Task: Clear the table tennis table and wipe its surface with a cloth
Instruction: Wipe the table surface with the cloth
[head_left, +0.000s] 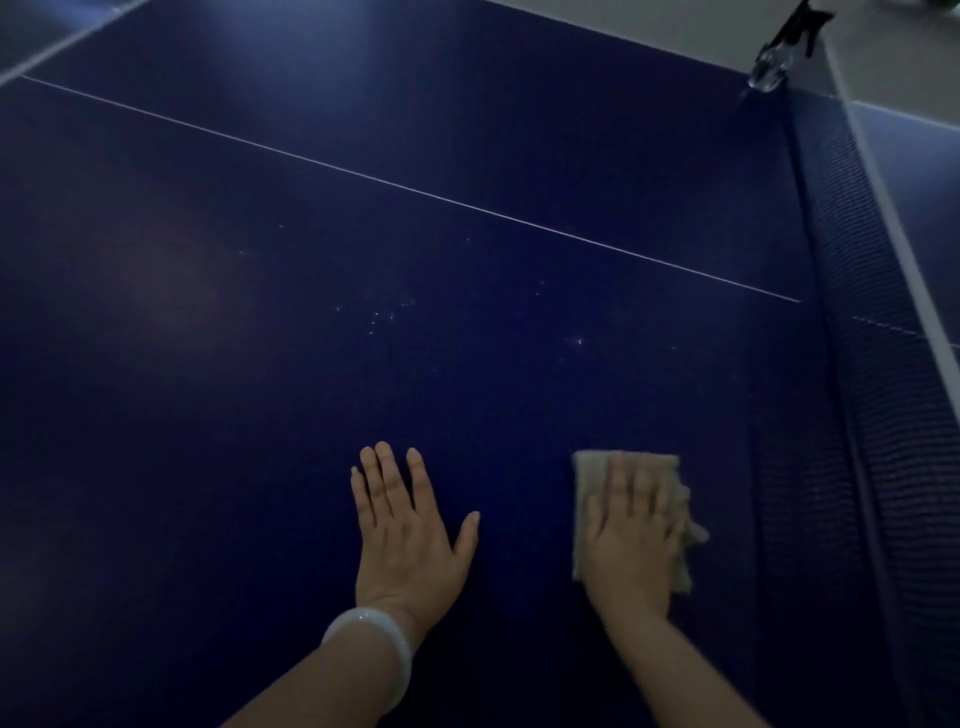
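The dark blue table tennis table (363, 322) fills the view, with a thin white centre line crossing it. My right hand (631, 540) lies flat with straight fingers on a folded beige cloth (589, 473), pressing it onto the table near the net. My left hand (410, 530) rests flat on the bare table surface to the left of the cloth, fingers straight and thumb spread; a pale bangle sits on its wrist. Small white specks dot the surface ahead of both hands.
The dark net (852, 322) with a white top band runs down the right side. Its clamp post (779, 57) stands at the far right edge of the table. A white edge line (62, 41) marks the far left end.
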